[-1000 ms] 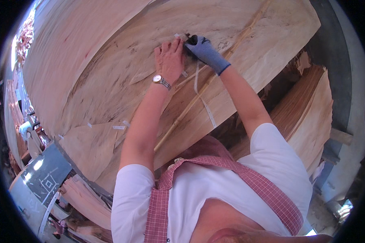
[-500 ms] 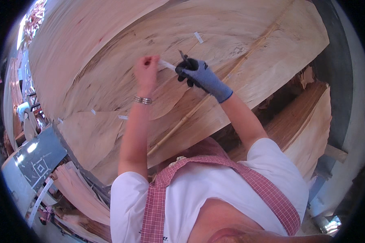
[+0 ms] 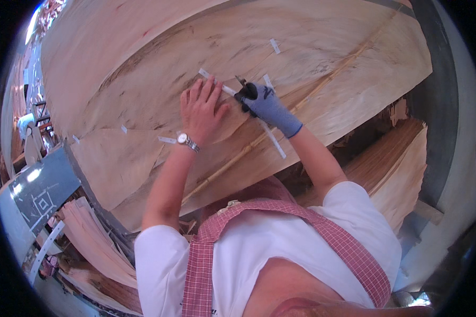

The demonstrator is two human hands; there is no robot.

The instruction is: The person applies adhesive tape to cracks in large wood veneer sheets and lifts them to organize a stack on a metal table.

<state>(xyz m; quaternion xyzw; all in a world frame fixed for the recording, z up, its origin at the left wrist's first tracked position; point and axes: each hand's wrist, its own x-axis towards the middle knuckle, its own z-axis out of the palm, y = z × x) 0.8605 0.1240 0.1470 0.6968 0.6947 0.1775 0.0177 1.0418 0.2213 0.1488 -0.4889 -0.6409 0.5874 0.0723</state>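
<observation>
Fingers (image 3: 205, 90) of the bare left hand (image 3: 201, 113) lie spread and flat on a broad sheet of pale wood veneer (image 3: 143, 68), their tips reaching a long strip of white tape (image 3: 217, 84) that runs slantwise across the grain; the hand grips nothing and only presses down. Just beside it, the right hand (image 3: 267, 105), in a grey-blue knit glove with dark fingertips, is curled tight around a small dark tool (image 3: 241, 83) whose tip meets the veneer at the tape's right end, though what kind of tool it is cannot be told. A silver wristwatch (image 3: 185, 140) sits on the left wrist. A second white strip (image 3: 274, 138) runs down the sheet below the gloved wrist, toward its near edge, and shorter white tabs (image 3: 274, 46) dot the surface farther up and to the left. A darker seam (image 3: 322, 84) crosses the sheet diagonally on the right. The veneer covers nearly the whole work surface, with further stacked sheets (image 3: 391, 174) piled to the right and curled offcuts (image 3: 95, 238) lying lower left beside a grey panel (image 3: 37, 190). The person wears a white short-sleeved shirt under a red checked apron (image 3: 280, 211).
</observation>
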